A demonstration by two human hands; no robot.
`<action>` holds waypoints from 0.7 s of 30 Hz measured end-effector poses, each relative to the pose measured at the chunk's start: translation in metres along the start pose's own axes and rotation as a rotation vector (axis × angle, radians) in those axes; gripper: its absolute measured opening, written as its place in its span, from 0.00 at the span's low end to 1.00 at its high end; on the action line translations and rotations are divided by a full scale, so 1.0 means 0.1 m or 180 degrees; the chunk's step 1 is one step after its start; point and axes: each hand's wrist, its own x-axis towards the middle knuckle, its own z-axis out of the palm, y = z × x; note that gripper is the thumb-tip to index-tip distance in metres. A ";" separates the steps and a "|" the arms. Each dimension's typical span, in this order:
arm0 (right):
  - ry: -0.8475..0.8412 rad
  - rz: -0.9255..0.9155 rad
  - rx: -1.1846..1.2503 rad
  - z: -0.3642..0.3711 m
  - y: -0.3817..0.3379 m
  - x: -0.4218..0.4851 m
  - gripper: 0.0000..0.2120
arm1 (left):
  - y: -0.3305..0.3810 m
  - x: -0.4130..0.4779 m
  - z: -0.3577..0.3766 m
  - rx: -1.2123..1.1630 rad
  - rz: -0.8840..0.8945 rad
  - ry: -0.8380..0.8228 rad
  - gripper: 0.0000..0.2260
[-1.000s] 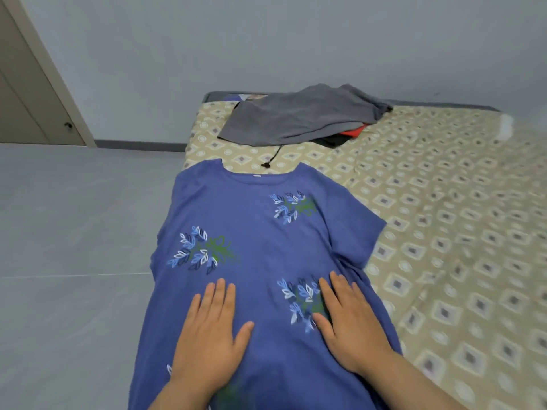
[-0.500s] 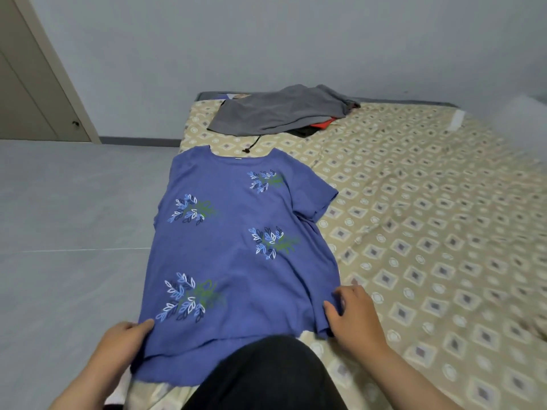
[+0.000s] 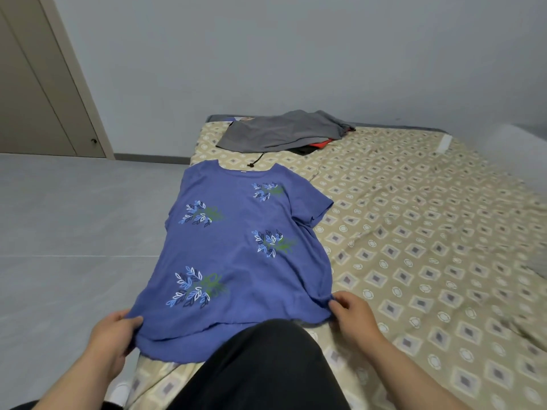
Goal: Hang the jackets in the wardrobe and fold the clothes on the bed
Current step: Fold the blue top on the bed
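The blue shirt (image 3: pixel 236 247) lies face up along the left edge of the bed (image 3: pixel 429 232), neck toward the wall. The left hand (image 3: pixel 114 329) pinches one hem corner and the right hand (image 3: pixel 352 316) pinches the other, fingers curled into the cloth. The shirt's left side sits right at the mattress edge, so I reckon an uneven pull could slide it onto the floor (image 3: pixel 74 217). A dark trouser leg (image 3: pixel 260 365) overlaps the hem's middle; if it pins the fabric, lifting would bunch it. The right sleeve (image 3: pixel 313 211) already looks rumpled and could fold in crooked.
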 end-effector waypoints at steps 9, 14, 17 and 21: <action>0.0400 0.0701 0.0466 -0.42 0.07 0.09 0.12 | 0.16 0.05 -0.22 -0.0858 0.0500 0.0652 0.20; -0.0057 -0.0016 -0.1081 -0.30 0.18 -0.03 0.19 | 0.10 -0.03 -0.09 -0.0714 0.0174 0.0521 0.32; -0.0122 0.0101 -0.0953 -0.24 0.21 -0.05 0.15 | 0.04 -0.10 0.00 -0.0719 -0.0435 0.0116 0.17; 0.0127 0.0444 -0.0509 -0.19 0.13 -0.04 0.09 | 0.09 -0.25 0.01 -0.1083 -0.0701 -0.0010 0.04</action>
